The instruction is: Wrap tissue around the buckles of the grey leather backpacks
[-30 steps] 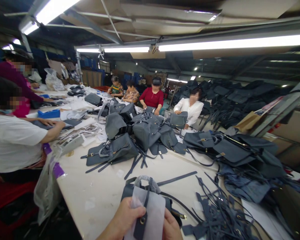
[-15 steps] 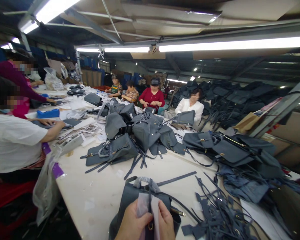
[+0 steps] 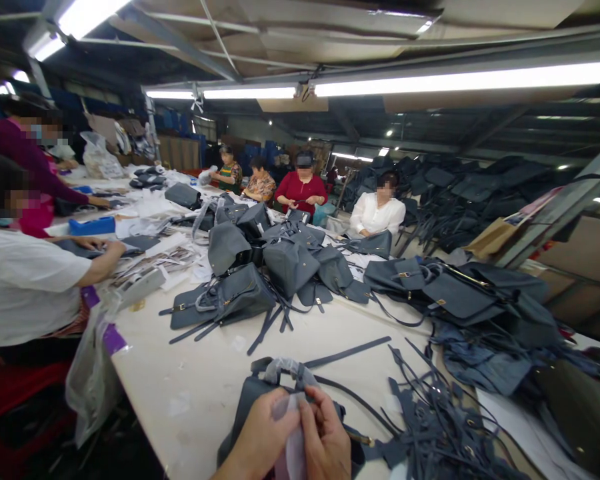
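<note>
A dark grey-blue bag (image 3: pixel 245 413) stands at the near edge of the table, its top handle (image 3: pixel 284 368) wrapped in clear plastic. Over its front I hold a piece of thin white tissue paper (image 3: pixel 295 440) with both hands. My left hand (image 3: pixel 265 423) pinches the paper from the left, fingers closed. On the right, the closed fingers of my right hand (image 3: pixel 325 427) grip its other edge, just below the handle. The paper and my hands hide the bag's strap and buckle. A gold-tipped piece (image 3: pixel 365 440) sticks out at the bag's right side.
Loose dark straps (image 3: pixel 440 420) lie heaped to my right. A pile of similar bags (image 3: pixel 290 267) fills the table's middle, with more bags (image 3: pixel 470 293) at right. A co-worker in a white shirt (image 3: pixel 25 287) sits at left; several others work across the table.
The white paper, earlier parted around the strap and buckle, is now folded together over them. My hands have come closer together. Across the table, a co-worker's bag has been lowered.
</note>
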Action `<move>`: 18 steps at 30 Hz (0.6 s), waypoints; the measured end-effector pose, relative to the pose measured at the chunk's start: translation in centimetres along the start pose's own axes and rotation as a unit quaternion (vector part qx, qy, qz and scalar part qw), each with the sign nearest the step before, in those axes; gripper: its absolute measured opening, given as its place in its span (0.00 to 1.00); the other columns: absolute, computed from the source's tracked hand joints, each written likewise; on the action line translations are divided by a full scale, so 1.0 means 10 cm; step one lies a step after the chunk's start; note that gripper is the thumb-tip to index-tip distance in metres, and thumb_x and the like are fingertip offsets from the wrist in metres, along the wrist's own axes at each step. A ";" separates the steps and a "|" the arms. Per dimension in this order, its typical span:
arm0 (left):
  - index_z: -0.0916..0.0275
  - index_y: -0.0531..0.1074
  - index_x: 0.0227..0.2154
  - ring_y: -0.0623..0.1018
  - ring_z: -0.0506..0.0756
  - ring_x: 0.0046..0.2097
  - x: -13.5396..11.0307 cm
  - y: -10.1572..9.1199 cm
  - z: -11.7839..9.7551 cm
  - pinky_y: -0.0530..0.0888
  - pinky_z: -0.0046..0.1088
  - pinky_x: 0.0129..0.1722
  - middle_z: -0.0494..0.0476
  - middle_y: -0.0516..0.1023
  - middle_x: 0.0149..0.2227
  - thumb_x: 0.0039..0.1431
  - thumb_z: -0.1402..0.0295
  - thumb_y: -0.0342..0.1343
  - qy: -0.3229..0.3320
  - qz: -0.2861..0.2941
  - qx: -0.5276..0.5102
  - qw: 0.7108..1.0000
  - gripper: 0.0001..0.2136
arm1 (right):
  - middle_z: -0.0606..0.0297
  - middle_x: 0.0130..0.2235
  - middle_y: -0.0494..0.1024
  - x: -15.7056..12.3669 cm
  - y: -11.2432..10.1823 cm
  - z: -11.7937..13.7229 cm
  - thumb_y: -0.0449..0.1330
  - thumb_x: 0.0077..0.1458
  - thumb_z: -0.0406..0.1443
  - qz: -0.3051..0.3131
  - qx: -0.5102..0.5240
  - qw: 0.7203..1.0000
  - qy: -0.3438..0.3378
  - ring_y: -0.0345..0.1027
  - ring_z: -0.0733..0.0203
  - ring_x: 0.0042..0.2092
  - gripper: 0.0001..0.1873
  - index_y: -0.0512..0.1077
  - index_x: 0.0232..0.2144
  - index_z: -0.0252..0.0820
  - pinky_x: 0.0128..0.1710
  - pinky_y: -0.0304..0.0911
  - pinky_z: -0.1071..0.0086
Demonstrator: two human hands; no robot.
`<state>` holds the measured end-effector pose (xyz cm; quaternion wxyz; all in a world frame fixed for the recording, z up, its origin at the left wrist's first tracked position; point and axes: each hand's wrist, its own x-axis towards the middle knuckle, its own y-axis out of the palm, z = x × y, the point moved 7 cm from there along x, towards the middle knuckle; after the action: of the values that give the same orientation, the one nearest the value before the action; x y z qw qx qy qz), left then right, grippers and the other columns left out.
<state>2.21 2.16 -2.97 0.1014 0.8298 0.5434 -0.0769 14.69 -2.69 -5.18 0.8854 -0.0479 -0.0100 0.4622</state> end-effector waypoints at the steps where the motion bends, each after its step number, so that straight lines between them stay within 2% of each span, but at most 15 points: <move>1: 0.65 0.73 0.28 0.72 0.53 0.29 0.01 0.00 0.04 0.67 0.26 0.30 0.51 0.74 0.25 0.46 0.63 0.59 -0.016 -0.005 -0.021 1.000 0.10 | 0.65 0.26 0.79 -0.02 0.00 -0.02 0.63 0.47 0.53 0.010 0.008 1.000 0.013 0.71 0.56 0.29 0.24 0.74 0.40 0.44 0.29 0.64 0.69; 4: 0.63 0.68 0.22 0.65 0.49 0.23 0.03 -0.01 0.16 0.62 0.25 0.25 0.45 0.67 0.19 0.42 0.63 0.60 -0.051 -0.008 -0.072 0.996 0.09 | 0.69 0.21 0.75 -0.10 0.09 -0.18 0.64 0.44 0.55 0.102 0.083 0.988 0.078 0.64 0.62 0.21 0.25 0.71 0.35 0.43 0.21 0.57 0.71; 6: 0.61 0.62 0.18 0.61 0.47 0.22 0.04 -0.07 0.16 0.59 0.24 0.23 0.42 0.61 0.17 0.39 0.65 0.61 -0.035 -0.027 -0.057 0.997 0.11 | 0.71 0.18 0.71 -0.18 0.19 -0.29 0.68 0.38 0.55 0.174 0.143 0.967 0.117 0.61 0.66 0.19 0.26 0.70 0.31 0.42 0.19 0.52 0.74; 8: 0.60 0.59 0.16 0.59 0.47 0.22 0.05 -0.13 0.13 0.57 0.24 0.23 0.41 0.58 0.16 0.39 0.66 0.62 -0.012 -0.046 -0.028 0.998 0.13 | 0.70 0.19 0.73 -0.23 0.26 -0.37 0.70 0.35 0.53 0.212 0.190 0.948 0.142 0.62 0.66 0.20 0.27 0.70 0.29 0.41 0.22 0.53 0.74; 14: 0.62 0.67 0.21 0.63 0.48 0.22 0.06 -0.20 0.10 0.59 0.25 0.24 0.44 0.66 0.18 0.40 0.67 0.60 -0.048 -0.010 -0.014 0.999 0.08 | 0.70 0.21 0.74 -0.26 0.30 -0.44 0.73 0.33 0.48 0.274 0.231 0.918 0.168 0.58 0.72 0.20 0.24 0.69 0.26 0.39 0.23 0.49 0.77; 18: 0.65 0.73 0.23 0.69 0.51 0.26 0.06 -0.23 0.00 0.61 0.25 0.26 0.48 0.72 0.22 0.40 0.72 0.56 0.000 -0.013 0.070 0.997 0.04 | 0.73 0.22 0.74 -0.34 0.38 -0.48 0.72 0.33 0.44 0.316 0.260 0.896 0.168 0.58 0.72 0.19 0.25 0.67 0.32 0.43 0.22 0.50 0.78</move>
<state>0.39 3.60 -3.36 0.0419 0.8278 0.5474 -0.1159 9.96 -3.71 -10.19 0.6616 0.1066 0.2758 0.6891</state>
